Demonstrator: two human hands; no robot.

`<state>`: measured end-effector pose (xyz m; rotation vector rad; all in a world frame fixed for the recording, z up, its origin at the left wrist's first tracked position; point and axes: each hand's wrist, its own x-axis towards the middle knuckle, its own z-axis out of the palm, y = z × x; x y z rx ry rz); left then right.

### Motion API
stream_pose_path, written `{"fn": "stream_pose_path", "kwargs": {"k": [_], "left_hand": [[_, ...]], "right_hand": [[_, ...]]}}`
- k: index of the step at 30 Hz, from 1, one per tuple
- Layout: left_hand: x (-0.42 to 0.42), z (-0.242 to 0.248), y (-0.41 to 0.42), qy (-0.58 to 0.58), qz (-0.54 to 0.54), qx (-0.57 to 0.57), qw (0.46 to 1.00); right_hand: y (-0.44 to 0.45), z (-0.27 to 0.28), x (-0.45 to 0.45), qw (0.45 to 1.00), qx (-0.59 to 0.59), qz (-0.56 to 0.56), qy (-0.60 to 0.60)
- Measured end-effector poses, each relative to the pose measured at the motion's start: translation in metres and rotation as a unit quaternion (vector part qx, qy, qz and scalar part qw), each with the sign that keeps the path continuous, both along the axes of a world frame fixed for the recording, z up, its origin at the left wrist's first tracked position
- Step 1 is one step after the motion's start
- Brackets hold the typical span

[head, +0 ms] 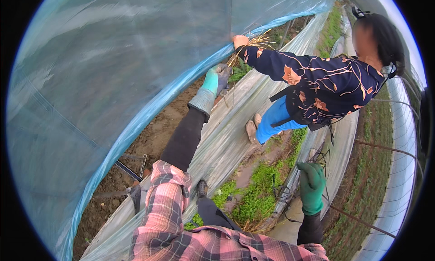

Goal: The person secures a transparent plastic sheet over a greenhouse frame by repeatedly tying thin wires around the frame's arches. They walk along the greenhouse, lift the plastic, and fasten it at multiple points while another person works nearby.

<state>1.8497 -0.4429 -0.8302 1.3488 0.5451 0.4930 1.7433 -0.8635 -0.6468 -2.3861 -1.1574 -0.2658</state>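
My left hand, in a teal and grey knit-cuffed glove, reaches forward to just below the rolled edge of a blue plastic film. Its fingers are curled around the lower end of some dry stalks. Just beyond it, a co-worker's bare hand is at the same film edge, beside the upper stalks. My right hand, in a green glove, is low on the right with bent fingers. Thin black cords show right behind its fingers; whether it grips them is hidden.
A co-worker in a floral jacket and blue trousers stands ahead on the right. Pale plastic sheeting covers the ground between us. Green weeds grow beside my boot. A metal bar with a chain lies under the film; curved hoops stand rightward.
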Motion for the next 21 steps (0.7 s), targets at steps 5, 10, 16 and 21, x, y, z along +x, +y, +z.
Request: {"fn": "stream_pose_path", "kwargs": {"k": [5, 10, 16, 21], "left_hand": [[0.000, 0.084, 0.023, -0.033, -0.029, 0.016, 0.999], [0.016, 0.155, 0.034, -0.068, -0.006, -0.083, 0.994], [0.035, 0.195, 0.026, -0.098, -0.020, -0.056, 0.993], [0.026, 0.232, 0.026, -0.152, -0.020, -0.049, 0.987]], "right_hand": [[0.046, -0.025, -0.005, 0.989, -0.013, 0.125, 0.078], [0.057, -0.043, -0.012, 0.978, -0.018, 0.179, 0.105], [0.050, -0.065, -0.021, 0.971, -0.035, 0.195, 0.133], [0.045, -0.079, -0.034, 0.967, -0.016, 0.198, 0.158]]}}
